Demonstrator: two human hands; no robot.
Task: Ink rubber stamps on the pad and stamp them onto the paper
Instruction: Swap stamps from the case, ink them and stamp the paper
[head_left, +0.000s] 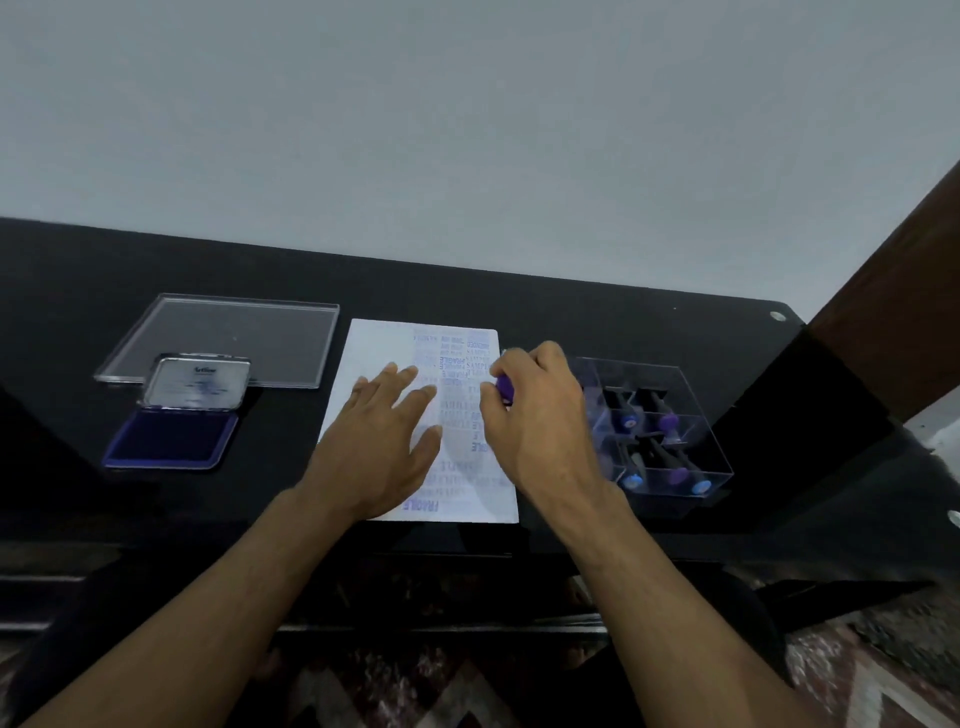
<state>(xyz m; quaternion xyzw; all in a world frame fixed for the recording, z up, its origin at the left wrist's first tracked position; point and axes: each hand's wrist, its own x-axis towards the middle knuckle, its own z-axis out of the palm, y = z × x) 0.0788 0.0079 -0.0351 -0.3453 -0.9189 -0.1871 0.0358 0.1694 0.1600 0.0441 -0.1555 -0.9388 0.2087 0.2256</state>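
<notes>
- Stamp, small purple plastic-handled rubber (505, 389): pinched in curled right hand (540, 415) above right part of white printed paper sheet (384, 353). Judged light, rigid; best gripped by handle.
- Left hand (387, 441): flat, fingers spread, pressing sheet; thin, likely to slide.
- Open blue ink pad (171, 441): well left.
- Clear compartmented stamp box (691, 410): just right, limiting room.

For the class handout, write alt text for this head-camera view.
A person's right hand holds a purple stamp over a sheet of paper covered in blue prints, while the left hand lies flat on it. An open ink pad sits left; a clear box of stamps right.
</notes>
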